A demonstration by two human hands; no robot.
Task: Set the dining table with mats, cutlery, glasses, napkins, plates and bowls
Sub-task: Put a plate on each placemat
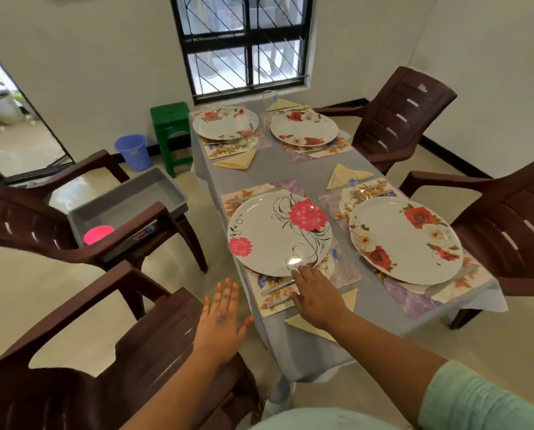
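Right hand point(314, 294): fingers curled around the base of a clear drinking glass point(303, 240) standing on the pink-flower plate point(269, 234) at lower centre. Left hand point(220, 318): fingers straight and spread, holding nothing, hovering over the brown chair point(73, 352) at lower left. The plate rests on a floral mat point(290, 293) with cutlery point(276, 288) just beside the right hand. A folded napkin point(309, 325) lies under the right forearm. Three further rose plates, one at right point(405, 240), sit on mats across the grey table point(290, 172). A grey tray point(129, 203) containing a pink cup point(98, 234) sits on the left chair.
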